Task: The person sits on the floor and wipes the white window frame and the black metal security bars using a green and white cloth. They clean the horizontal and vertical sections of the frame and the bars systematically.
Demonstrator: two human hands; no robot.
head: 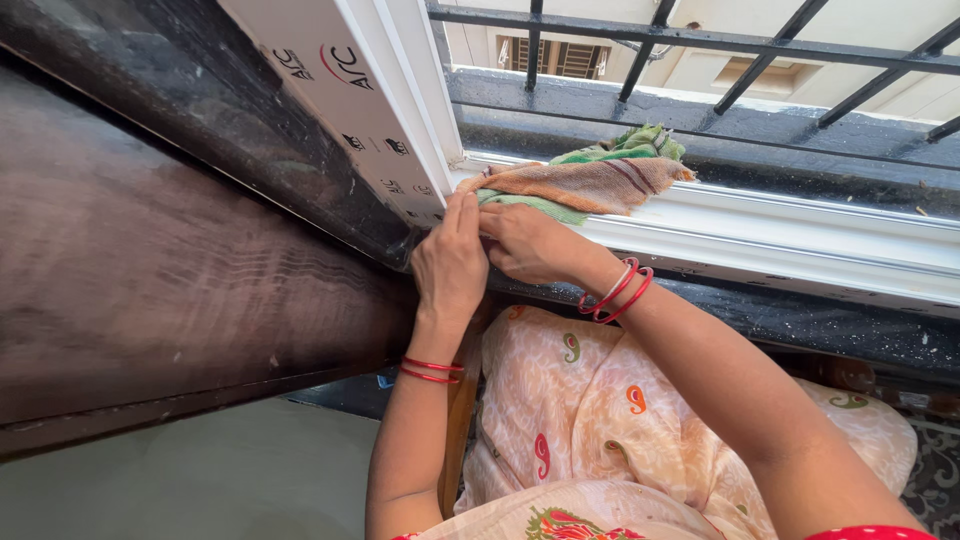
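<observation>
My left hand (pixel 450 262) reaches up with straight fingers pressed against the lower corner of a white window frame (pixel 400 120) that is covered in printed protective film. My right hand (pixel 530 245) is beside it, fingers curled at the same corner, fingertips meeting those of the left. Whether they pinch anything is hidden. A crumpled orange and green striped cloth (pixel 590 180) lies on the white sill track (pixel 800 240) just above my right hand, touching or nearly touching it. Both wrists wear red bangles.
Black metal bars (pixel 700 40) close off the window opening, with a dark stone ledge (pixel 760 125) behind the track. A dark brown wall surface (pixel 150 270) fills the left. Patterned peach fabric (pixel 600 420) covers my lap below.
</observation>
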